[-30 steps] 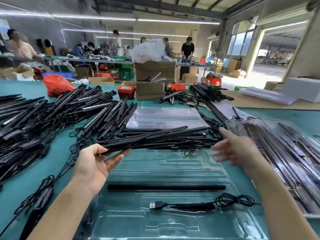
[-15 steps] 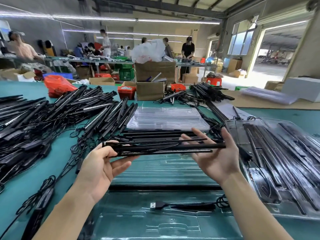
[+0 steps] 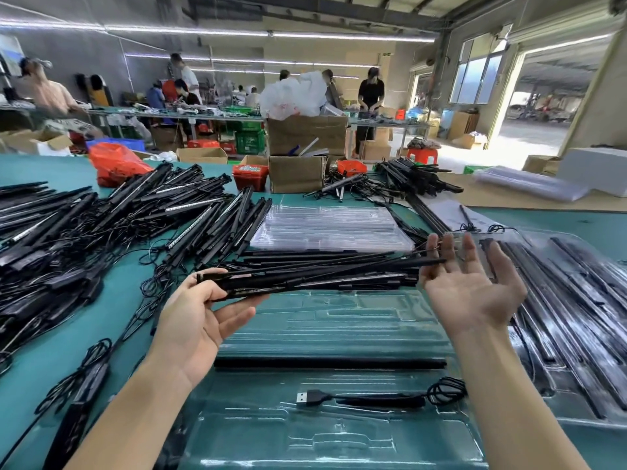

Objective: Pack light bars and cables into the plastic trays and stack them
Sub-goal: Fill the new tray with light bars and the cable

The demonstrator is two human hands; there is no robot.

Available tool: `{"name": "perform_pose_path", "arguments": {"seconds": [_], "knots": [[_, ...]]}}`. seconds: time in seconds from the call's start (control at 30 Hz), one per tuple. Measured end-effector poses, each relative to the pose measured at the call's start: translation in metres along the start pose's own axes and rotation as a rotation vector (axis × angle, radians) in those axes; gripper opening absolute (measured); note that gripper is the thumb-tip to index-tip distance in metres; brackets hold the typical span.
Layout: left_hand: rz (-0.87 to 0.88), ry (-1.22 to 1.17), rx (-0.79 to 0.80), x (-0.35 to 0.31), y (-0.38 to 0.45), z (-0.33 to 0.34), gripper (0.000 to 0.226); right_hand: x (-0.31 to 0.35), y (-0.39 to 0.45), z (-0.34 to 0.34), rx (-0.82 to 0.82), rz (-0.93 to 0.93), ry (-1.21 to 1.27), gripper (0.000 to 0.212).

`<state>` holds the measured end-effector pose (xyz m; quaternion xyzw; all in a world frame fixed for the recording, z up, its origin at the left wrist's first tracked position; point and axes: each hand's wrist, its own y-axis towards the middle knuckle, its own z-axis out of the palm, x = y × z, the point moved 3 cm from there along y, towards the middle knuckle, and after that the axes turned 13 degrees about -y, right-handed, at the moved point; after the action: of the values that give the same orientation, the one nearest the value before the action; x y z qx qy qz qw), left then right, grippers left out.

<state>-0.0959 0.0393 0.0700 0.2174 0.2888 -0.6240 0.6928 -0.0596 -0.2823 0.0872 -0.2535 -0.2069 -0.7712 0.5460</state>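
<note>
My left hand [image 3: 200,320] grips the left end of a small bundle of black light bars [image 3: 305,278], held level above a clear plastic tray [image 3: 339,320] in front of me. My right hand [image 3: 471,286] is palm up with straight fingers, and the bundle's right tip lies against them. In the tray sit one black light bar [image 3: 329,363] in a slot and a coiled USB cable [image 3: 373,398] nearer to me. More loose bars [image 3: 322,259] lie just beyond the tray.
A large heap of light bars with cables [image 3: 84,232] covers the green table at left. A stack of empty clear trays [image 3: 325,228] lies ahead. Filled trays [image 3: 576,300] spread at right. Cardboard boxes [image 3: 295,178] and several people stand at the back.
Both hands lifted a bundle of bars off the pile ahead. My right hand, which held the right end half a second ago, has since opened palm up.
</note>
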Motion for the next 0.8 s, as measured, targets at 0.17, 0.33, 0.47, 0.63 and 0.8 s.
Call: {"name": "perform_pose_path", "arguments": {"seconds": [0.17, 0.33, 0.47, 0.63, 0.8], "knots": [[-0.022, 0.03, -0.014, 0.0, 0.002, 0.001, 0.03, 0.015, 0.008, 0.009, 0.078, -0.351, -0.519, 0.035], [0.012, 0.046, -0.076, -0.002, 0.005, -0.001, 0.03, 0.011, 0.0, 0.014, 0.125, -0.925, -1.232, 0.045], [0.025, -0.023, -0.101, -0.004, 0.005, -0.002, 0.031, 0.003, -0.001, 0.004, 0.047, -1.024, -1.37, 0.022], [0.063, -0.053, -0.077, -0.005, 0.002, 0.004, 0.029, -0.009, 0.0, -0.012, -0.045, -0.999, -1.33, 0.013], [0.08, -0.071, -0.048, -0.003, -0.002, 0.011, 0.027, -0.009, 0.003, -0.014, -0.107, -0.887, -1.309, 0.016]]}}
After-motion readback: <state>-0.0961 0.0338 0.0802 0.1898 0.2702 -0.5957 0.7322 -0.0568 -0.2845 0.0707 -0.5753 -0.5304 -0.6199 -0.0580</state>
